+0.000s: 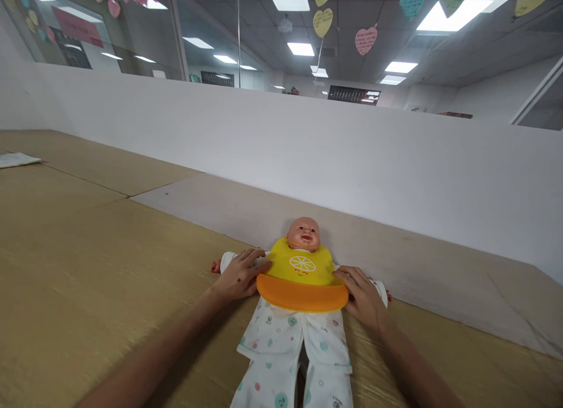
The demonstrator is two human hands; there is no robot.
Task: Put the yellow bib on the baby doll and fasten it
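Note:
A baby doll (303, 233) lies on its back on the wooden table (88, 267), head away from me, in a white patterned outfit (290, 349). A yellow bib with an orange pocket (302, 276) covers its chest. My left hand (240, 274) lies flat with fingers spread on the doll's arm, fingertips touching the bib's left edge. My right hand (360, 293) rests on the doll's other arm, its fingers against the bib's right edge.
A white partition wall (308, 144) runs behind the table. A paler board (396, 250) lies along the table's back under the doll's head. A white paper (17, 159) sits far left. Paper hearts (366, 40) hang from the ceiling.

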